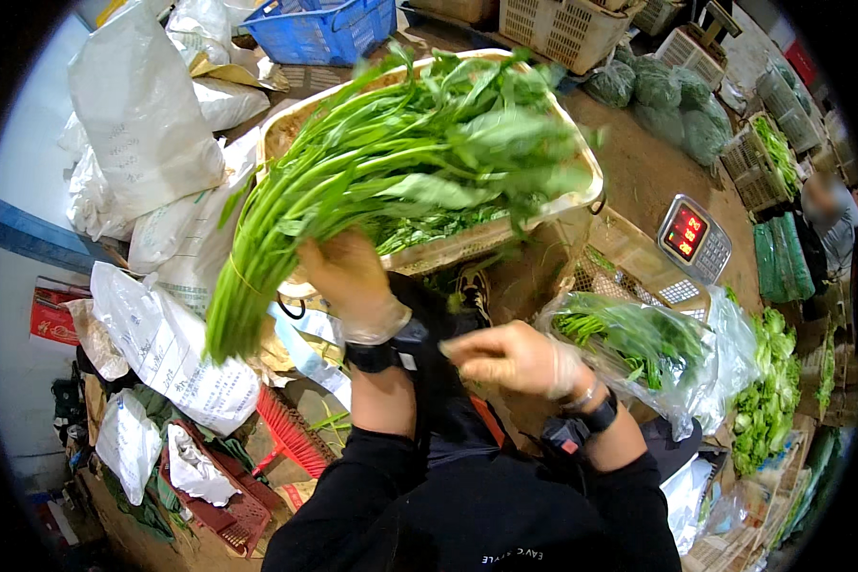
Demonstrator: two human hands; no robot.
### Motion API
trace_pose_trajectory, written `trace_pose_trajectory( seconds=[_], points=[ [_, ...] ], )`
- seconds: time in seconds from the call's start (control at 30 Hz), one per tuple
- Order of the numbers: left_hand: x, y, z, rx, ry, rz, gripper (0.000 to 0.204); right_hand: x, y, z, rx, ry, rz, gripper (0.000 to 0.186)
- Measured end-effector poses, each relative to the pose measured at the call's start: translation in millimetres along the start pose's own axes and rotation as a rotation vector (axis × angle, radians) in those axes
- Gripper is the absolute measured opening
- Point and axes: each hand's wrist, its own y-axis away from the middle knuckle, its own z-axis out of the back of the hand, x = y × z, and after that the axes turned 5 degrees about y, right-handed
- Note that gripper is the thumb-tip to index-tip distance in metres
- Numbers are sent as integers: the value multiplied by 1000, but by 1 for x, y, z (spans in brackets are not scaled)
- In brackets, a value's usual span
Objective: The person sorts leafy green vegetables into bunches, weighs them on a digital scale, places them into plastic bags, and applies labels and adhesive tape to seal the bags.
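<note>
One cream-coloured crate (439, 250) takes up the most room in front of me, with loose leafy greens lying inside it. Across its top stretches the long bunch of greens (381, 157), its stems slanting down past the crate's near left corner and its leaves fanning out toward the right rim, where some of them blur. To my left a tall white sack (143, 105) stands among other pale bags, and beyond the crate sits a blue basket (305, 48). On my right, a clear bag (715, 357) lies with cut greens showing through the plastic, and a heap of lettuce (765, 391) spreads just beside it. Low on the left, a red broom (291, 429) rests with its bristles near the white bags. My left hand (353, 286), in a thin glove, is curled against the underside of the stems and has hold of the bunch; its fingertips are partly hidden by the greens. My right hand (515, 360), gloved too, is half open near my middle, fingers loosely bent, holding nothing. A small scale (693, 238) with a glowing red display stands farther right. Smallest of all, a thin band (246, 274) circles the stems toward their cut ends.
</note>
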Motion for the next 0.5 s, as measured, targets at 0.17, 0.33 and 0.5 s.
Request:
trace_pose_trajectory(
  seconds=[0.17, 0.33, 0.5],
  points=[
    [10, 64, 33, 74, 478, 541, 42, -8, -56, 18, -374, -1190, 535, 61],
    [-38, 83, 71, 160, -810, 978, 50, -77, -14, 47, -589, -879, -33, 34],
    [16, 144, 73, 265, -964, 1041, 59, -130, -20, 6, -582, -893, 177, 48]
  ],
)
